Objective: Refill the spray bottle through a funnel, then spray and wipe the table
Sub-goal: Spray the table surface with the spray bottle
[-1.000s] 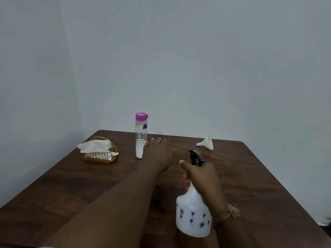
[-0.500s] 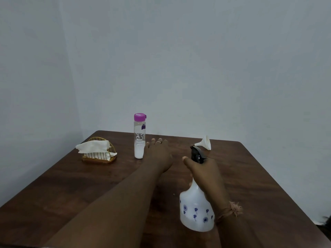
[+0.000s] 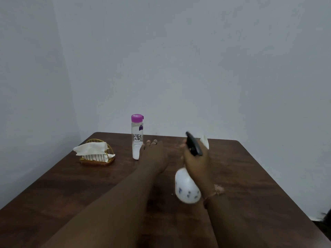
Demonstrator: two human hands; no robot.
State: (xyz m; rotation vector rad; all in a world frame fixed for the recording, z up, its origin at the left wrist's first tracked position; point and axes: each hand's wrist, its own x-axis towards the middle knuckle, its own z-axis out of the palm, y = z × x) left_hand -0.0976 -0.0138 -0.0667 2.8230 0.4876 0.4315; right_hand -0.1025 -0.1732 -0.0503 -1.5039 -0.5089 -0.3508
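Right hand (image 3: 196, 162): nearest item, curled round the neck of a white plastic spray bottle with small blue flower prints (image 3: 187, 189), under its black trigger head (image 3: 193, 146). Bottle held clear of the dark brown wooden table (image 3: 71, 190), tilted, base toward the viewer, blurred. Against half a second ago the bottle leans further over and its head has swung up and away, now overlapping the funnel. A thread band circles the right wrist.

Left hand (image 3: 154, 155): palm down over the table's middle, fingers straight and lightly spread, holding nothing; a ring on one finger. Placement much as before.

Clear tall plastic bottle with a magenta cap (image 3: 137, 138): upright just left of the left fingertips, which cover part of its lower edge; whether they touch cannot be told. Unmoved.

Small white plastic funnel (image 3: 205, 142): far side of the table, mostly hidden behind the trigger head and right hand.

Gold wire basket (image 3: 97, 159): far left of the table, holding white tissues (image 3: 91, 149).

Pale wall behind.
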